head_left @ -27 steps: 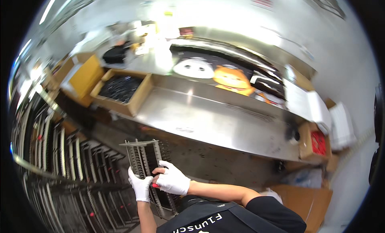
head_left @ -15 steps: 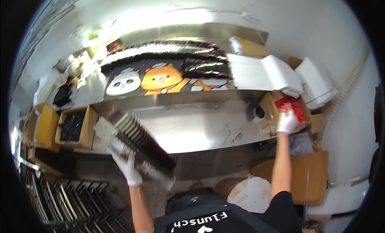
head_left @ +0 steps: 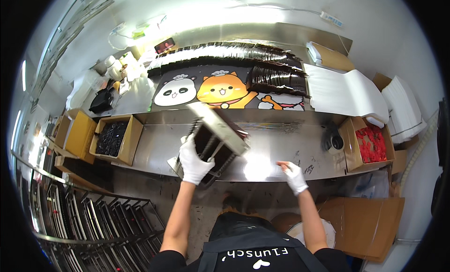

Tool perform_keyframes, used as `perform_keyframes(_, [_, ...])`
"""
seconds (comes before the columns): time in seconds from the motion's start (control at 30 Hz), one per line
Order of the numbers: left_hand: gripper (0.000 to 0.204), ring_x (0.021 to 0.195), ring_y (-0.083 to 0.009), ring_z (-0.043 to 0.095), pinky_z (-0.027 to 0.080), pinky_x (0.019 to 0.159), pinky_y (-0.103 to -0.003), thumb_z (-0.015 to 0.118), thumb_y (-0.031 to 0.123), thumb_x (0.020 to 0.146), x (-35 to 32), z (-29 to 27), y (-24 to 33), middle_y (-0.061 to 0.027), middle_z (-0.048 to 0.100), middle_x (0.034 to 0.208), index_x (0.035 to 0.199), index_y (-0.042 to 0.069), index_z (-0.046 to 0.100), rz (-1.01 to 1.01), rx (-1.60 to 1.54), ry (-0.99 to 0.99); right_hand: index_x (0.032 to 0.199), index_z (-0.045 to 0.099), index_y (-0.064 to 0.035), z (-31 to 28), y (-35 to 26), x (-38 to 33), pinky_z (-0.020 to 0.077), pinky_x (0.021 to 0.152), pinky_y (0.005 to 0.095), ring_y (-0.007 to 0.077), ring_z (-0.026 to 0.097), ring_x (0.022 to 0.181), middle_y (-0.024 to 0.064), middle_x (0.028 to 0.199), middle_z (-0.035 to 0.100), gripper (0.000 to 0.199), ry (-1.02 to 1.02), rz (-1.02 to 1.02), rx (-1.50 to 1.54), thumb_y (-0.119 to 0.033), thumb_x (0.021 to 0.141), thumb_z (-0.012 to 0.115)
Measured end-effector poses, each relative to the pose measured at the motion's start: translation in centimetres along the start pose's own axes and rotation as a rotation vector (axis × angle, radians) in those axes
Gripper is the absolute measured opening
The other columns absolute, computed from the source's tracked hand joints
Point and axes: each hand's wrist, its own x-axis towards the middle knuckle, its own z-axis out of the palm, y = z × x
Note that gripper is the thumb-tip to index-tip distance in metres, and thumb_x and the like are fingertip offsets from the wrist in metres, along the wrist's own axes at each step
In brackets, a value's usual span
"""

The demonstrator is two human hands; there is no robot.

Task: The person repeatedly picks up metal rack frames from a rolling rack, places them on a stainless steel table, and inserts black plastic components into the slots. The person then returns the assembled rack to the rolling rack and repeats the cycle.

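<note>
My gloved left hand (head_left: 196,165) is wrapped round a slotted metal magazine rack (head_left: 220,127), a frame with pale metal end plates and ridged dark sides. It is tilted over the front edge of the steel bench (head_left: 262,150), and what sits inside it cannot be made out. My right hand (head_left: 294,178), also in a white glove, hovers at the bench's front edge to the right of the rack. Its fingertips are pinched together and look reddish; whether a small piece is between them is too small to tell. A carton of red plastic pieces (head_left: 372,144) stands at the bench's right end.
A carton of black pieces (head_left: 112,138) stands at the left. Stacked dark glossy strips (head_left: 279,79) lie behind a cartoon-print mat (head_left: 176,91). A black tape roll (head_left: 335,141) sits near the red pieces. A wheeled rack (head_left: 103,220) of similar frames is at lower left, flattened cardboard (head_left: 365,220) at lower right.
My right hand has left the carton of red pieces and come left to the bench's front edge. The magazine rack in my left hand has risen, turned and moved right; the view has shifted too.
</note>
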Motion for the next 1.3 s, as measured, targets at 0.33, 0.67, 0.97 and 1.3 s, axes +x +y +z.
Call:
perform_keyframes(0.33, [0.090,0.095,-0.0382,0.066,0.053,0.086,-0.047,0.082,0.034,0.058,4.5,6.0,-4.6,-0.0189,0.067,0.106,0.138,0.007,0.053,0.199,0.294,-0.818,0.095,0.072,0.0030,10.5,6.6,3.3,0.0576,0.073,0.0347,0.0196,0.070,0.077,0.0109,0.085,0.074,0.017,0.059,0.307,0.240,-0.009,0.095,0.061])
perform_keyframes(0.67, [0.085,0.087,-0.0368,0.065,0.050,0.078,-0.047,0.082,0.029,0.055,6.1,5.7,-6.0,-0.0170,0.066,0.098,0.132,0.005,0.057,0.412,0.129,-0.857,0.087,0.068,-0.0093,15.5,12.2,20.8,0.0502,0.051,0.0423,0.0216,0.060,0.054,0.0059,0.067,0.065,0.033,0.154,0.309,-0.166,-0.039,0.097,0.059])
perform_keyframes(0.97, [0.087,0.091,-0.0355,0.064,0.049,0.081,-0.047,0.084,0.031,0.057,7.0,3.2,-9.7,-0.0168,0.065,0.103,0.135,0.007,0.054,0.278,0.194,-0.982,0.105,0.056,-0.0085,-0.3,14.2,14.2,0.0557,0.087,0.0438,0.0222,0.063,0.084,0.0099,0.094,0.064,0.015,1.038,0.303,1.021,-0.024,0.106,0.055])
perform_keyframes(1.3, [0.084,0.087,-0.0358,0.065,0.052,0.079,-0.046,0.084,0.030,0.056,7.4,6.8,-6.8,-0.0167,0.065,0.102,0.131,0.007,0.056,0.205,0.233,-0.843,0.117,0.063,-0.0027,-2.9,17.9,-6.6,0.0570,0.088,0.0389,0.0214,0.068,0.099,0.0095,0.113,0.069,0.019,0.495,0.702,0.906,-0.014,0.103,0.061])
